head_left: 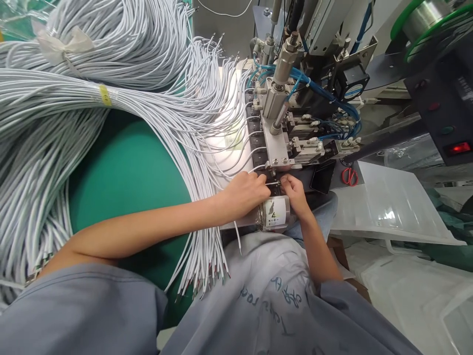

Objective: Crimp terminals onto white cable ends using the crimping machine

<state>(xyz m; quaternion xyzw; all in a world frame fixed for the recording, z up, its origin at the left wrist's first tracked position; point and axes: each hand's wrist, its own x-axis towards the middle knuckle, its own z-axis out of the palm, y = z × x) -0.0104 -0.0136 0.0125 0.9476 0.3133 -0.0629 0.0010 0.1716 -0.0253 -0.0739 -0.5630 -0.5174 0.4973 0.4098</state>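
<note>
My left hand [247, 190] is closed, pinching the thin metal end of a white cable [273, 183] just below the machine's press head [275, 148]. My right hand [295, 190] is closed too, its fingertips pinching the same cable tip from the right side. Both hands sit close together at the front of the black fixture rail [256, 143], where several white cables lie in slots. A clear bottle with a white label [275, 212] stands just below my hands.
Big bundles of white cables [92, 98] cover the green table [129, 172] at left, one bound with yellow tape [105, 95]. The machine with blue air hoses [325, 93] rises behind. Red scissors [349, 176], a clear plastic tray [391, 202] and a solder spool [424, 19] lie right.
</note>
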